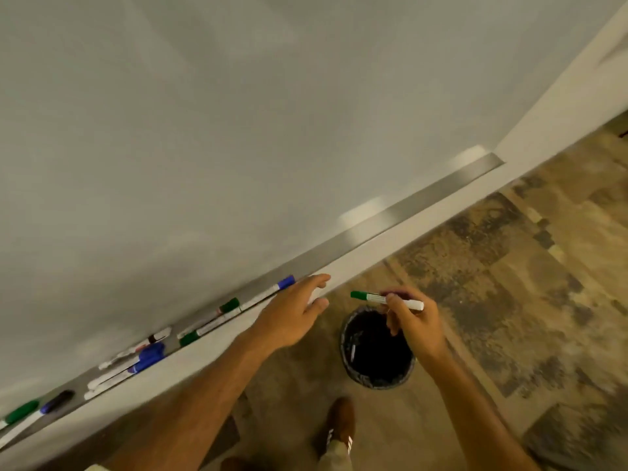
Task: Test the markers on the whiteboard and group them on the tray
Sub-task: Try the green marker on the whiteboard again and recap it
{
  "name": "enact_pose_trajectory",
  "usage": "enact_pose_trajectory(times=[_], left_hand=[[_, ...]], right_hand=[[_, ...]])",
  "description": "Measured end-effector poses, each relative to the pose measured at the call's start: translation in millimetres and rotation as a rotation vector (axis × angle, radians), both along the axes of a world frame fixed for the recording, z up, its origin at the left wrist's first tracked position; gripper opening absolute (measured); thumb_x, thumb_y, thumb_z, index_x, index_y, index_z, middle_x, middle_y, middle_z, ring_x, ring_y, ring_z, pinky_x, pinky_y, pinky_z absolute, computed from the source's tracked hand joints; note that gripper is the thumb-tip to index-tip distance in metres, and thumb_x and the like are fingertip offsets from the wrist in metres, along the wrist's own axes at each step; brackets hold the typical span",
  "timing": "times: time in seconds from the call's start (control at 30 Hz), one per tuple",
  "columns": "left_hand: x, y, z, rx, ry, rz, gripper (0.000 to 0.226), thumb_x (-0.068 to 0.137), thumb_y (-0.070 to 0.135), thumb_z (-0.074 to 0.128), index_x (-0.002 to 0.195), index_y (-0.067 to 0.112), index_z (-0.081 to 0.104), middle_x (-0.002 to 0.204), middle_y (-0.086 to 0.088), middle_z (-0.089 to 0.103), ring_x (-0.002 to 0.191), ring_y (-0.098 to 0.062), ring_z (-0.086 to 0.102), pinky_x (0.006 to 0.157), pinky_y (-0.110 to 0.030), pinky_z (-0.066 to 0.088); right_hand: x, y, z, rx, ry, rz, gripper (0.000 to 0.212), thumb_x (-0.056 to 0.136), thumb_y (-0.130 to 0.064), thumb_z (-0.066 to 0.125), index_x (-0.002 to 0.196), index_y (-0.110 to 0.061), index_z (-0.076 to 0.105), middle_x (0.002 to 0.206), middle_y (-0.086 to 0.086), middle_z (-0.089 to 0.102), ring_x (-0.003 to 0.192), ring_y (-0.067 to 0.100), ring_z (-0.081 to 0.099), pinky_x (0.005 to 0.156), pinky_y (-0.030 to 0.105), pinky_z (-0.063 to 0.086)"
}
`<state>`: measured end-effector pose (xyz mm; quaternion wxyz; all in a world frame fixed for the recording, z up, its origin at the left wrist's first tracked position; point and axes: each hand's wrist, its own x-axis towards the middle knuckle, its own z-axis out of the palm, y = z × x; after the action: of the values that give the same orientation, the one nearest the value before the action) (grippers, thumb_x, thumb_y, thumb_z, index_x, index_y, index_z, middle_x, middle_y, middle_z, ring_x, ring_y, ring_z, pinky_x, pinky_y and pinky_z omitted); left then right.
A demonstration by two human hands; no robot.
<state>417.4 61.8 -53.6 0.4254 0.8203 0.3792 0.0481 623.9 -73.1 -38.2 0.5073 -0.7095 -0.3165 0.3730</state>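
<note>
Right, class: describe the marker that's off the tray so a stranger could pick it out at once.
Start at the whiteboard and its long metal tray. Below it stands a black bin. Above the bin, the right hand pinches a green-capped marker: the only one held, not lying on the tray.

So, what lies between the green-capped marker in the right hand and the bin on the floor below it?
In the head view, nothing but bare floor lies between the green-capped marker, pinched by the right hand, and the black-lined bin.
</note>
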Motion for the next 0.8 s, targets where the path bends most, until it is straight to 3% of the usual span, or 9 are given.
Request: enact_pose_trajectory(times=[0.13,0.27,0.4,0.53,0.67,0.8], left_hand=[[25.5,-15.4,-115.5,-0.08,0.091,-0.079,0.045,0.101,0.046,0.045,0.145,0.038,0.038,0.15,0.012,0.045,0.135,-0.011,0.045,0.11,-0.039,0.043],[47.2,-47.2,-228.6,-0.116,0.089,-0.066,0.039,0.1,0.024,0.054,0.139,0.023,0.051,0.143,0.005,0.05,0.129,-0.013,0.049,0.107,-0.039,0.046],[63.8,-80.2,-345.6,-0.079,0.177,-0.091,0.04,0.1,0.024,0.053,0.14,0.025,0.049,0.144,0.006,0.05,0.126,-0.017,0.053,0.099,-0.035,0.05],[75.3,-100.2,-441.1,0.03,0.261,-0.332,0.044,0.102,0.025,0.049,0.145,0.024,0.045,0.155,0.004,0.037,0.133,-0.018,0.046,0.105,-0.03,0.039],[80.5,-107.1,-508.2,0.084,0.272,-0.405,0.046,0.103,0.026,0.047,0.148,0.022,0.042,0.157,0.0,0.036,0.146,-0.019,0.031,0.117,-0.037,0.03],[81.8,-108.4,-544.1,0.13,0.314,-0.45,0.052,0.105,0.031,0.04,0.154,0.02,0.028,0.164,-0.001,0.02,0.153,-0.017,0.006,0.121,-0.036,0.006]], right_hand=[[29.4,-36.7,-113.1,-0.239,-0.013,0.0,0.017,0.098,-0.011,0.059,0.104,-0.018,0.073,0.079,0.01,0.075,0.068,0.032,0.071,0.062,0.048,0.061],[46.6,-74.6,-233.4,-0.437,0.007,-0.046,0.018,0.095,-0.015,0.065,0.111,-0.018,0.073,0.088,0.0,0.076,0.075,0.019,0.074,0.069,0.043,0.063],[53.0,-104.6,-353.3,-0.58,-0.054,-0.055,0.023,0.092,-0.024,0.068,0.115,-0.025,0.073,0.098,-0.003,0.074,0.086,0.013,0.072,0.076,0.036,0.061],[51.6,-122.5,-449.4,-0.659,-0.135,-0.028,0.023,0.09,-0.021,0.069,0.113,-0.019,0.075,0.101,0.001,0.074,0.087,0.012,0.065,0.071,0.024,0.048],[51.7,-133.1,-519.6,-0.761,-0.179,0.066,0.029,0.092,-0.027,0.065,0.121,-0.024,0.071,0.109,0.002,0.072,0.095,0.02,0.066,0.074,0.031,0.05],[52.0,-136.8,-552.6,-0.77,-0.146,0.086,0.034,0.094,-0.03,0.065,0.127,-0.023,0.067,0.112,0.003,0.071,0.099,0.02,0.065,0.081,0.033,0.054]])
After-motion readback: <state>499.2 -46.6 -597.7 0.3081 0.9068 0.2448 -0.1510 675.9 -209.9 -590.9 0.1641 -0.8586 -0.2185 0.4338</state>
